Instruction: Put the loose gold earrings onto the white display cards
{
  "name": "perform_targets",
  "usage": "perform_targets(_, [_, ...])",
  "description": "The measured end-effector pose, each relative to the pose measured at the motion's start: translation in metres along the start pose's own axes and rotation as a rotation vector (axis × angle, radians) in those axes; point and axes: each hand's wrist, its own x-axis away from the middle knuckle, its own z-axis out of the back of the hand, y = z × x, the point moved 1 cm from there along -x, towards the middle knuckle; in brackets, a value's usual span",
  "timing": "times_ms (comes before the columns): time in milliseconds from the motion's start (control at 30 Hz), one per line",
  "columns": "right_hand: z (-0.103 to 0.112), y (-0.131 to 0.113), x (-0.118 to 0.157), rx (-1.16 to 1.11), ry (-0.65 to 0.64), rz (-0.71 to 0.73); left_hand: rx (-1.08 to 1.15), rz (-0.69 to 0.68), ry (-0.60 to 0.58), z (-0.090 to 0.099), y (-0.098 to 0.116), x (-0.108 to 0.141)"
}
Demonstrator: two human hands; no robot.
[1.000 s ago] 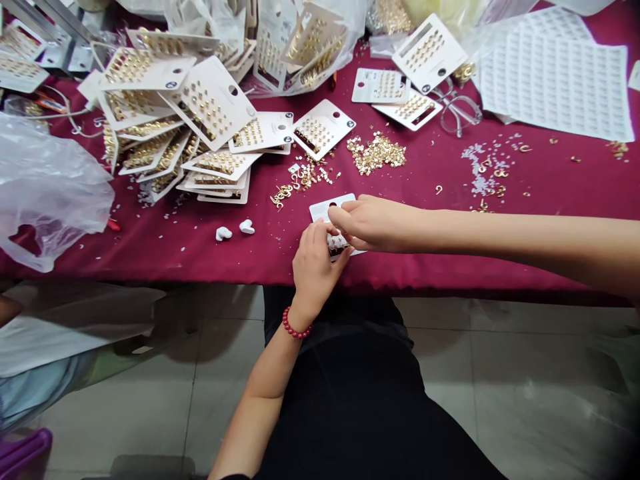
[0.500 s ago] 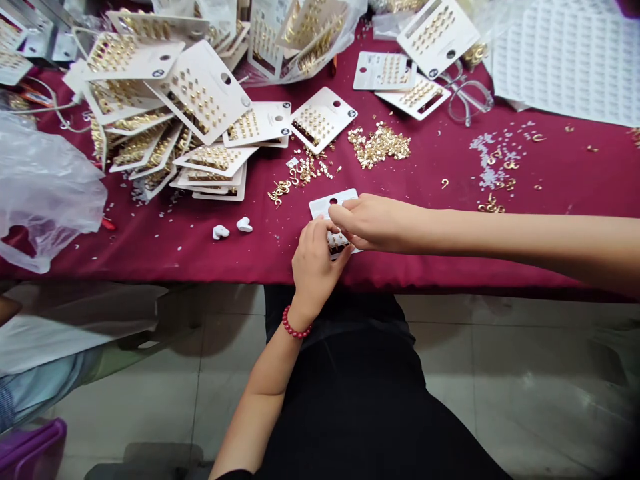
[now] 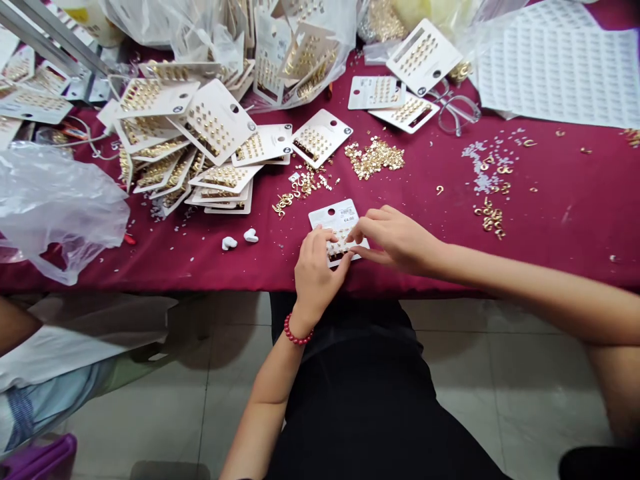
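A white earring card (image 3: 332, 217) lies flat near the table's front edge, with a price label, a round hole and rows of small gold studs. My left hand (image 3: 316, 263), wearing a red bead bracelet (image 3: 299, 331), grips the card's lower left, fingers on top and thumb along the bottom. Over the card's right half, my right hand (image 3: 393, 239) curves down with thumb and index tips close together at the studs. Whatever is between those tips is too small to make out. Loose gold pieces (image 3: 375, 158) form a heap beyond the card.
Filled earring cards (image 3: 215, 123) are stacked at back left, near a plastic bag (image 3: 60, 207). White earbuds (image 3: 251, 235) lie left of my hands. Gold hooks (image 3: 493, 217) and clear bits (image 3: 483, 180) scatter right. Glasses (image 3: 457, 113) and label sheets (image 3: 555, 73) sit behind. A neighbour's arm (image 3: 17, 327) shows at left.
My right hand has drawn back slightly and lower, uncovering the card's label and upper part. My left hand stays on the card. The view has shifted slightly.
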Motion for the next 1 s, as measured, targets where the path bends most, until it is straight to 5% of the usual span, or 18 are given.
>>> perform_targets(200, [0.004, 0.015, 0.076, -0.07, 0.369, -0.399, 0.472, 0.195, -0.004, 0.013, -0.008, -0.004])
perform_targets(333, [0.015, 0.05, 0.134, 0.178, 0.539, -0.699, 0.815, 0.422, -0.005, 0.016, -0.007, -0.011])
perform_targets(500, [0.018, 0.08, 0.174, 0.309, 0.482, -1.005, 1.414, 0.798, 0.025, 0.008, 0.013, -0.018])
perform_targets(700, [0.009, 0.088, 0.164, 0.25, 0.515, -1.068, 1.624, 0.88, -0.092, -0.007, 0.026, -0.015])
perform_targets(1000, [0.013, 0.085, 0.18, 0.206, 0.653, -0.949, 1.599, 0.868, -0.098, -0.009, 0.02, -0.012])
